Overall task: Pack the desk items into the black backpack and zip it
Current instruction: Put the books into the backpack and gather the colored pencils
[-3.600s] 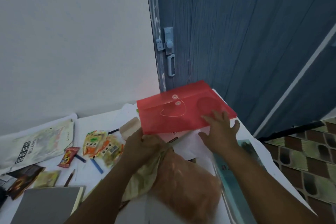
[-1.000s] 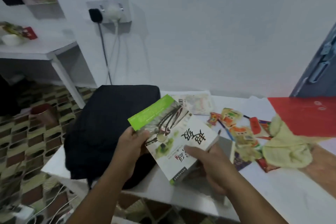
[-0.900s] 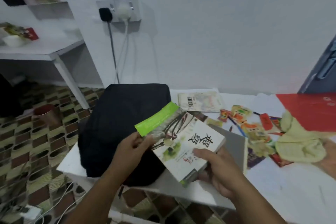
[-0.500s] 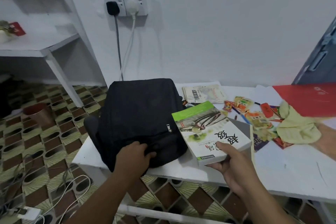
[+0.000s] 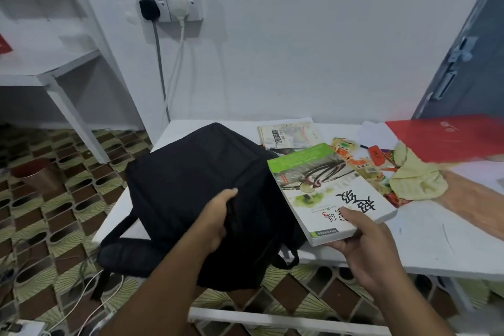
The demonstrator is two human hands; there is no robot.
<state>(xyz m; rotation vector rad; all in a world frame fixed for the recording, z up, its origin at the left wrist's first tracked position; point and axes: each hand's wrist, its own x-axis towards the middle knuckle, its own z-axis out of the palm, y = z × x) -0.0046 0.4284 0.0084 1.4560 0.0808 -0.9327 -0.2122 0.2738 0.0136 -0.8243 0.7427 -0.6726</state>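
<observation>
The black backpack [image 5: 188,177] lies on the left end of the white desk [image 5: 436,237], its near part hanging over the front edge. My left hand [image 5: 216,217] grips the fabric at its near edge. My right hand [image 5: 362,243] holds a white book with a green band [image 5: 324,188] by its near corner, just right of the backpack and above the desk. Further right lie snack packets [image 5: 362,163], a yellow cloth [image 5: 417,180] and a red folder [image 5: 447,139].
Another booklet [image 5: 289,135] lies at the desk's back by the wall. A wall socket [image 5: 170,3] has two cables running down. A white shelf [image 5: 51,68] stands left, a red cup [image 5: 38,176] sits on the tiled floor, and a grey door [image 5: 469,63] is on the right.
My left hand shifted on the backpack's near edge and now grips the fabric. My right hand keeps hold of the book, now raised and tilted beside the backpack.
</observation>
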